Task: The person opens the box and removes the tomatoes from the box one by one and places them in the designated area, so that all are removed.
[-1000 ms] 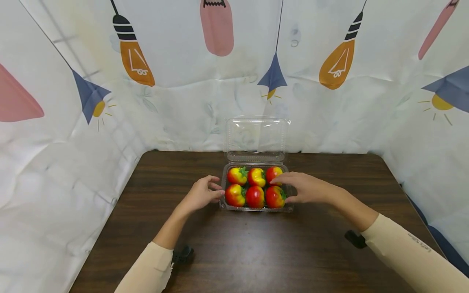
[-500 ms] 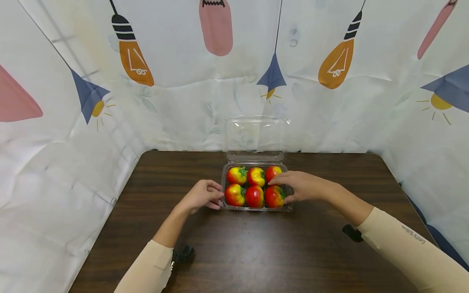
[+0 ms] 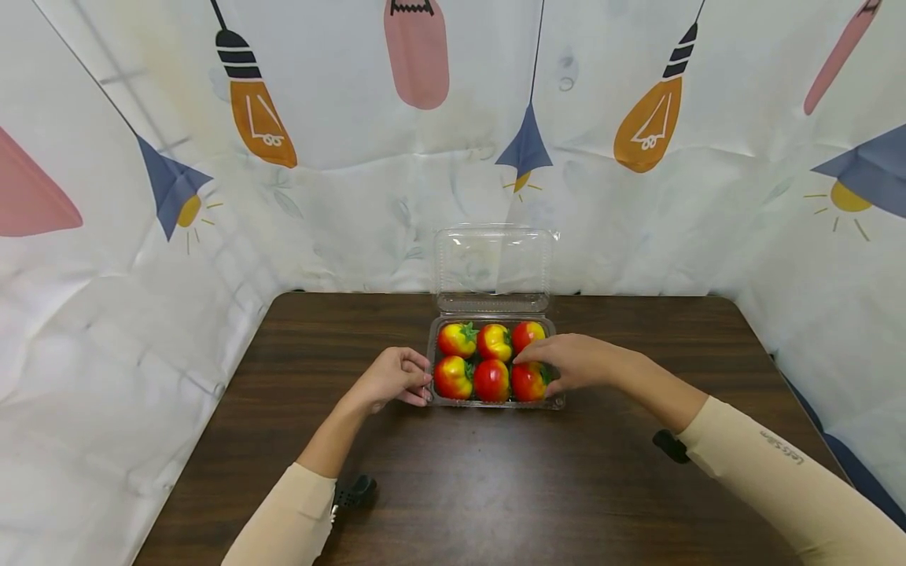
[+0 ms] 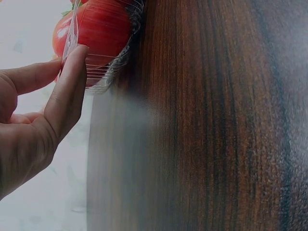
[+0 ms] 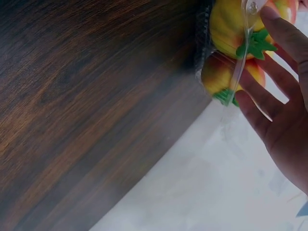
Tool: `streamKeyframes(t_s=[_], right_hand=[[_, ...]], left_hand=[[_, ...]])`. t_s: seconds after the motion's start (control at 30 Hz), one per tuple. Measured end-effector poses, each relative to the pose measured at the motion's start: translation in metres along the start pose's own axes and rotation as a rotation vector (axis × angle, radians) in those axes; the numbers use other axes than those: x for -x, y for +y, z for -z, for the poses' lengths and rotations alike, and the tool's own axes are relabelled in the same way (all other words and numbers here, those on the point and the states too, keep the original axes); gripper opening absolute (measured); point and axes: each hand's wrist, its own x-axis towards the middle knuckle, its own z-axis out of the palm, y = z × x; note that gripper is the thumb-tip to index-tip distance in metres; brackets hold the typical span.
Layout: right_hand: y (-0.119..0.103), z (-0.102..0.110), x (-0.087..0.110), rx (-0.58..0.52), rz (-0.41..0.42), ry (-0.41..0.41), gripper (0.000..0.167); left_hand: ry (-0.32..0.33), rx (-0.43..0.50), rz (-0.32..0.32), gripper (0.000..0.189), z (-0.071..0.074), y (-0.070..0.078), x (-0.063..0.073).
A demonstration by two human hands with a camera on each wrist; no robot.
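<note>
A clear plastic clamshell box (image 3: 495, 406) stands on the table with its lid (image 3: 494, 263) raised at the back. In it sit several tomato-like red-and-yellow fruits (image 3: 492, 380) in two rows, some with green leafy tops. My left hand (image 3: 393, 379) pinches the box's left rim between thumb and finger, as the left wrist view (image 4: 38, 110) shows. Over the front-right fruit (image 3: 528, 382) hovers my right hand (image 3: 576, 363), fingers spread above it and thumb at its right side. In the right wrist view, the fingers look loosely extended; whether they touch the fruit is unclear.
The dark wood-grain table (image 3: 481, 479) ends just behind the box, against a white patterned cloth (image 3: 354, 220). Cloth also hangs along the left and right sides. Small black devices (image 3: 356, 491) sit by both wrists.
My right hand has moved slightly left and lower, from the right column's fruits to over the front-right one. My left hand has settled on the box's left rim. The fruits stay in place.
</note>
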Motion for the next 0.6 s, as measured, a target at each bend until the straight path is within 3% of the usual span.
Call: streamKeyframes(t_s=[0.37,0.6], right_hand=[[-0.0008,-0.0067,-0.0066,0.059,0.002,-0.028,0.068],[-0.0050,-0.0046,-0.0077,-0.009,-0.033,-0.074,0.068]], left_hand=[[-0.003,-0.011,0.007,0.031,-0.0010,0.0022,0.0002],[-0.010,-0.013,0.015,0.029,-0.0020,0.0026,0.0008]])
